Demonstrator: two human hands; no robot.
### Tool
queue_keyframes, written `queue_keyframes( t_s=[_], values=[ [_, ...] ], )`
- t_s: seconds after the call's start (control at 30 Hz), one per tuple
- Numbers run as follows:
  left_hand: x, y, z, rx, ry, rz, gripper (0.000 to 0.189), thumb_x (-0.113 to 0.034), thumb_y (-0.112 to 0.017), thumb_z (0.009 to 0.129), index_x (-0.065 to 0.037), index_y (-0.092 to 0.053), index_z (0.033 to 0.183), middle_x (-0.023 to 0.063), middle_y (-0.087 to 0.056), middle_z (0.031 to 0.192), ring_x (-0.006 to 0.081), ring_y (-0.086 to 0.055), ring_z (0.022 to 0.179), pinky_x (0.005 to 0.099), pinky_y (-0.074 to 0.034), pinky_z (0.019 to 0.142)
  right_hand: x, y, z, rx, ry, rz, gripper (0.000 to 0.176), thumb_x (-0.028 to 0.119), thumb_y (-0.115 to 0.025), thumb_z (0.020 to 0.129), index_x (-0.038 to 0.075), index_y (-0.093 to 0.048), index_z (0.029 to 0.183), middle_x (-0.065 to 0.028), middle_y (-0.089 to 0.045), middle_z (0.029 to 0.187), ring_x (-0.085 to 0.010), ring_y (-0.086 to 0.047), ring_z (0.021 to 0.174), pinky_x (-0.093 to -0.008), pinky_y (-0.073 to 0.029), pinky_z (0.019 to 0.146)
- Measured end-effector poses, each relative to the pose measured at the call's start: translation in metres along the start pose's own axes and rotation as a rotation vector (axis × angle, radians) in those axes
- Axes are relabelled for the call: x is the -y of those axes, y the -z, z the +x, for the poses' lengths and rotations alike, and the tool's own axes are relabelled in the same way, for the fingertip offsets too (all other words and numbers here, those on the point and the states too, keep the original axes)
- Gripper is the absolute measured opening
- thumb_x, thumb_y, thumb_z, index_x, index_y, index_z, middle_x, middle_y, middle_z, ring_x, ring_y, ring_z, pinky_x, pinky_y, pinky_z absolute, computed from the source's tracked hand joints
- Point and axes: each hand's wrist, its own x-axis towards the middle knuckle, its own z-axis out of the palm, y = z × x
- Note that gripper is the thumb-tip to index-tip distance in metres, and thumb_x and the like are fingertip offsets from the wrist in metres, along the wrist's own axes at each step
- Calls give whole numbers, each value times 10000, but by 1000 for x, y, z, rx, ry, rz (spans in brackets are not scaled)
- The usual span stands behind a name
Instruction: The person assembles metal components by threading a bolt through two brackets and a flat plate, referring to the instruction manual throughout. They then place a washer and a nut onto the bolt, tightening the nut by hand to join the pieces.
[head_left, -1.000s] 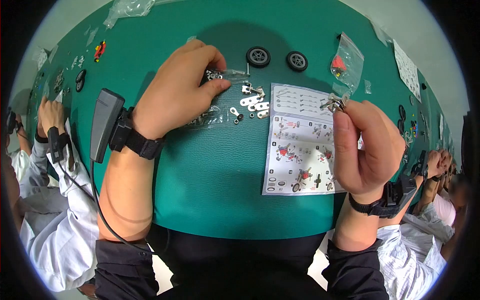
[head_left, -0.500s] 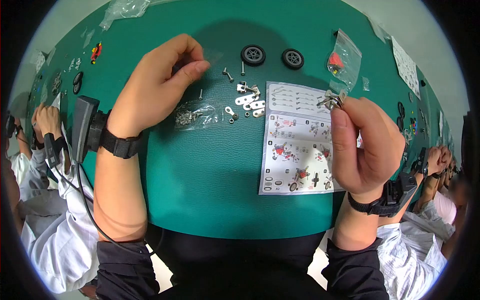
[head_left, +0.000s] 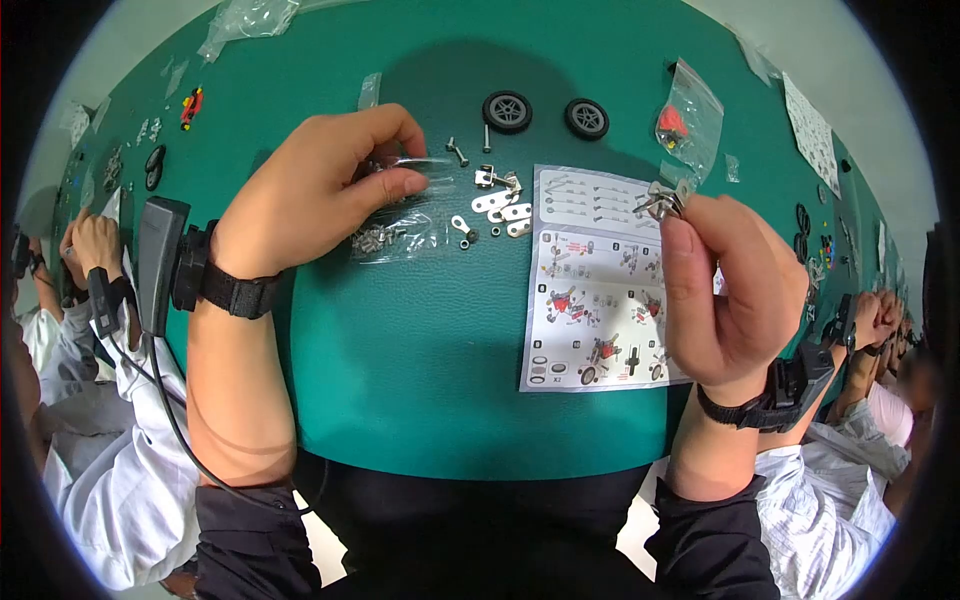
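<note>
The left hand covers much of a small clear plastic bag, which it pinches between thumb and forefinger just above the green table mat; what the bag holds is too blurred to tell. The right hand is raised at the right, its fingers closed narrowly on a small silver metal assembly. Only the top of that assembly shows above the fingertips, so its shape cannot be made out.

Just near of the left fingertips lies a second clear plastic bag with small silver screws gathered at its left end. At far right a clear zip bag holding a red part lies on the mat. Between the hands are loose flat silver metal strips, and two short screws lie just beyond them. Farther off stand two black toy wheels, side by side. A white printed instruction sheet lies under the right hand, its right edge hidden by it. Other people's sleeves and hands are cut off at both edges
</note>
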Motion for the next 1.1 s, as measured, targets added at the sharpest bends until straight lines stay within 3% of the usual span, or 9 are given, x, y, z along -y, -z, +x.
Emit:
queue_keyframes(
  t_s=[0.13, 0.23, 0.53, 0.77, 1.03, 1.1],
  values=[
    [-2, 1, 0, -5, 34, -44, 180, -86, -686, 875, 2, -582, 992, 33, -595, 787, 89, -485, 693, 250, -408, 619, 0, -1, 1, 0, 16, 5, 105, -34, -717, 758, -8, -664, 843, -87, -570, 621, -227, -546, 497, -304, -419, 470],
    [3, -5, 1, -82, -36, -77, 175, -152, -669, 895, -10, -605, 974, 92, -577, 715, 193, -514, 625, 312, -397, 577, 0, 0, 0, 2, 8, -1, 107, -33, -718, 756, -9, -668, 848, -89, -577, 629, -229, -549, 500, -304, -423, 474],
    [7, -11, 7, -280, -227, 97, 117, -118, -616, 921, -2, -618, 933, 135, -588, 760, 301, -551, 670, 372, -431, 609, 6, 5, -2, 81, -33, -10, 70, -64, -650, 811, -66, -644, 880, -140, -634, 735, -204, -588, 588, -270, -456, 559],
    [4, -13, 8, -262, -211, 78, 124, -87, -652, 882, -3, -636, 972, 117, -599, 793, 265, -563, 704, 346, -444, 639, 4, 4, -2, 83, -31, 8, 72, -61, -654, 812, -63, -644, 883, -137, -629, 728, -204, -584, 584, -267, -453, 555],
    [-9, -3, -4, -69, -41, -36, 367, -17, -684, 823, -42, -602, 1180, 65, -594, 876, 160, -569, 782, 278, -465, 703, 4, 3, -2, 78, -39, 26, 77, -52, -663, 816, -62, -648, 891, -129, -626, 721, -194, -571, 568, -266, -437, 535],
    [-7, -4, -4, -67, -83, -26, 389, 14, -670, 819, -40, -592, 1196, 62, -591, 871, 150, -569, 789, 270, -469, 712, 4, 3, -2, 75, -42, 36, 77, -51, -663, 818, -62, -648, 892, -128, -627, 722, -191, -568, 565, -266, -435, 533]
  ],
)
